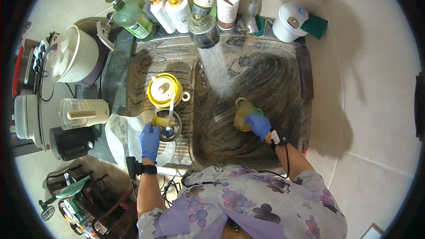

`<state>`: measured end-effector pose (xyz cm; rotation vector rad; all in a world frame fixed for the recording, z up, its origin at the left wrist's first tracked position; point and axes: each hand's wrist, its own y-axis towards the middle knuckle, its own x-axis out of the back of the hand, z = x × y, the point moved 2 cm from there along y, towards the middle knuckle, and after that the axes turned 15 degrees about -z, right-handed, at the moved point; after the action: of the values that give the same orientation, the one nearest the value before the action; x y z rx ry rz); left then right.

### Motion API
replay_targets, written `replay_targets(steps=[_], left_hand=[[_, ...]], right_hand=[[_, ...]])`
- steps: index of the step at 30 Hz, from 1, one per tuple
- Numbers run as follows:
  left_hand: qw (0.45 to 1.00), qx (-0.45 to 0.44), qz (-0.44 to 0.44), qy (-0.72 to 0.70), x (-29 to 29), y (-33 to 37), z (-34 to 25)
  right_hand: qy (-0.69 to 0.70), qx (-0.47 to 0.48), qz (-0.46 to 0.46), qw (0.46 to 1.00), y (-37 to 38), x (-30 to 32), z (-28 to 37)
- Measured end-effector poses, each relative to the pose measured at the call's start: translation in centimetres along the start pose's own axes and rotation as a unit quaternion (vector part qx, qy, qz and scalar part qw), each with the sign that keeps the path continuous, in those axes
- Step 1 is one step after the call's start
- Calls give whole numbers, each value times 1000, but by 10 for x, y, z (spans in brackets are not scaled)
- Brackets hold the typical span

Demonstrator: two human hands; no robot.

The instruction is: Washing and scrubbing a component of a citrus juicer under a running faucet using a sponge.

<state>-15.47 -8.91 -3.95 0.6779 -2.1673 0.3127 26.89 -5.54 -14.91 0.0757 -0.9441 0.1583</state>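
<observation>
My right hand, in a blue glove, is closed around a yellowish bottle with a patch of green on its side. The bottle is tilted low over the right basin, its round mouth pointing away from me. My left hand, gloved too, is closed on a yellow cylindrical piece above a small metal bowl. Its exact kind I cannot make out. Just beyond stands a yellow-rimmed round container with a pale lid. Water runs from the faucet into the basin, left of the bottle.
A dark marbled sink has a ribbed drainboard on its left. Pump bottles line the back, with a white canister and green scouring pad at right. A clear pitcher and large white bowl stand left.
</observation>
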Motion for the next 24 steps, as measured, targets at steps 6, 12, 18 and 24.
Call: replay_targets(steps=[6, 12, 18, 24], left_hand=[[991, -88, -48, 85, 15, -1, -11], [983, -102, -141, 60, 38, 4, -58], [958, -18, -6, -286, 26, -24, -132], [882, 84, 191, -423, -2, -34, -168]], right_hand=[[28, -18, 4, 999, 14, 51, 49], [168, 15, -70, 983, 54, 101, 106], [230, -4, -90, 969, 98, 125, 150], [189, 138, -132, 963, 125, 141, 185]])
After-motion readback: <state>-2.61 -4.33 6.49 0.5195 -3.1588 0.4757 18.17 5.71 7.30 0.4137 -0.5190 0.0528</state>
